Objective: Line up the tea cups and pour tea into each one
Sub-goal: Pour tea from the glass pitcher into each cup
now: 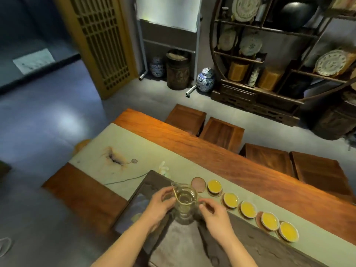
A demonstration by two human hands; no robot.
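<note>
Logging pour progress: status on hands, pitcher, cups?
Left hand grips pitcher; right hand at its other side. Five cups lined up, full. One coaster bare. Nothing in the way.
</note>
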